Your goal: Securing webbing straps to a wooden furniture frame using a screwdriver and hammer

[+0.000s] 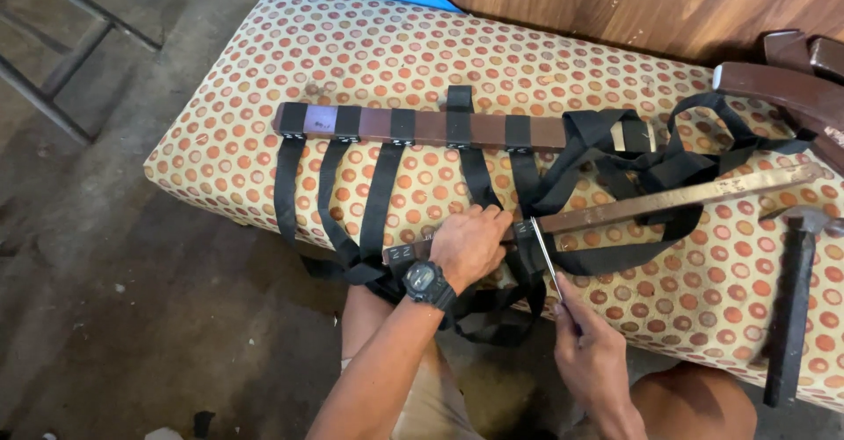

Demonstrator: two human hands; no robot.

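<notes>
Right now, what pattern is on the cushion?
The cushion is cream with rows of orange and brown dots, seen best in the head view.
</notes>
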